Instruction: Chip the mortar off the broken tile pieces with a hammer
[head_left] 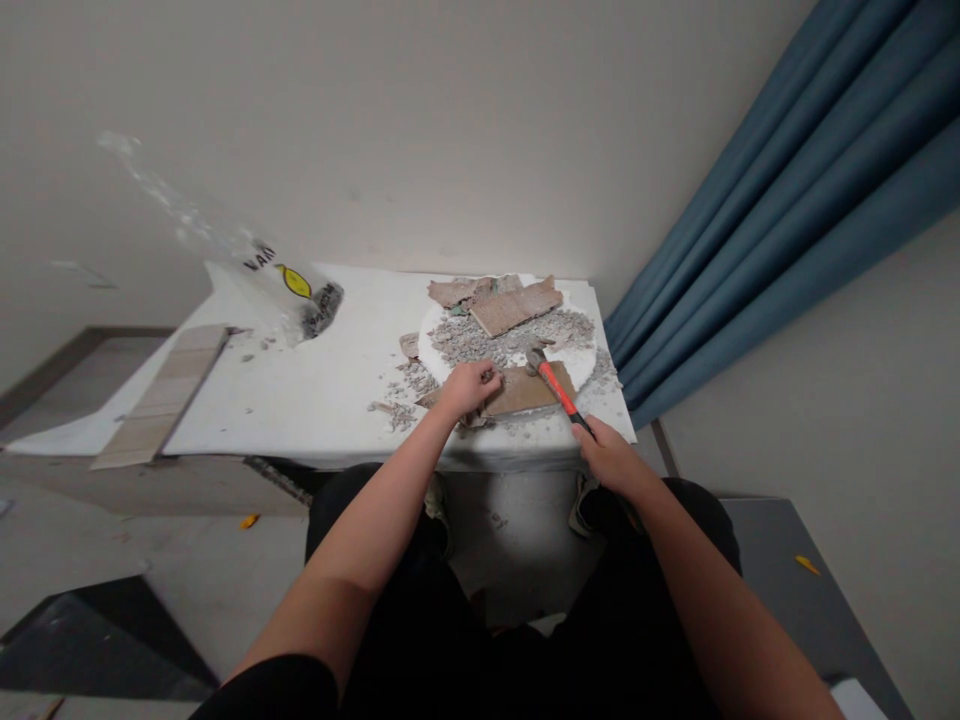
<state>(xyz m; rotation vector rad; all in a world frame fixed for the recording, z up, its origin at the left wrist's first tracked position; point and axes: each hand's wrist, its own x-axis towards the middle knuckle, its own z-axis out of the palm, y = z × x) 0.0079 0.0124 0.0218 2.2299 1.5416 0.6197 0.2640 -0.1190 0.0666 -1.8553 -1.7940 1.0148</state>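
Note:
My right hand (609,455) is wrapped round the black end of a hammer (559,386) with a red handle. The hammer's metal head rests over a flat brown piece of cardboard (525,392) near the table's front edge. Just left of it, my left hand (470,386) is closed in a pinch; whatever its fingertips hold is too small to name. Grey crushed rubble (469,343) covers much of a round white board (583,365) beneath. Behind the rubble lies a broken brownish slab (517,305), with further torn pieces beside it.
A clear plastic bag (277,290) with dark grey bits inside stands on the white tabletop (330,400) to the left. A cardboard strip (169,390) lies at the left end. A blue curtain (735,220) hangs close on the right, and a wall runs behind.

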